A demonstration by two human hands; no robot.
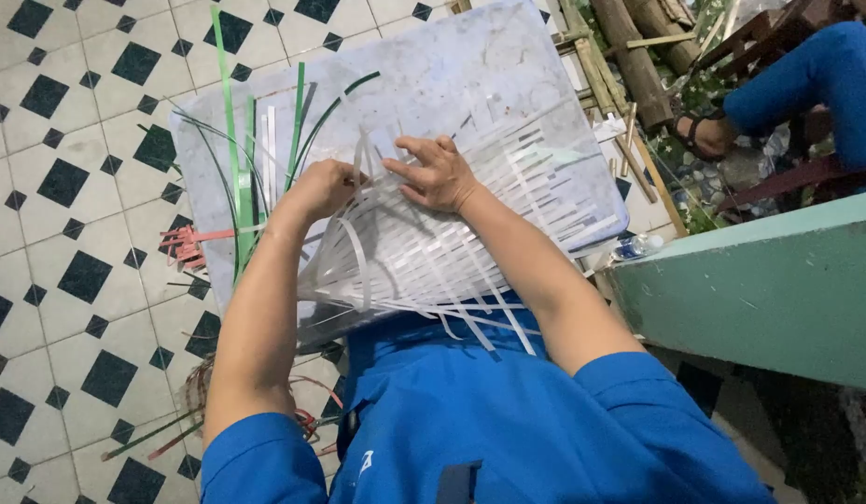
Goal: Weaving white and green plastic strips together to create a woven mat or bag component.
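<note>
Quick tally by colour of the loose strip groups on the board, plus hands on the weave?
White woven strip mat: 1
Green strip bundle: 1
Pink strip bundle: 1
Hands on the mat: 2, left hand pinching a strip, right hand pressing flat
Board: 1
Total: 6

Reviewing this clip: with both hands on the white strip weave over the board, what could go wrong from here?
1. The loose ends of the flat white plastic strips hang off the pale scuffed board toward the lap; they might slip and loosen the weave.
2. The left hand pinches strips while the right hand presses with spread fingers; lifting either may let crossings spring apart.
3. The long green plastic strips lie beside the left hand and could be knocked onto the tiled floor.
</note>
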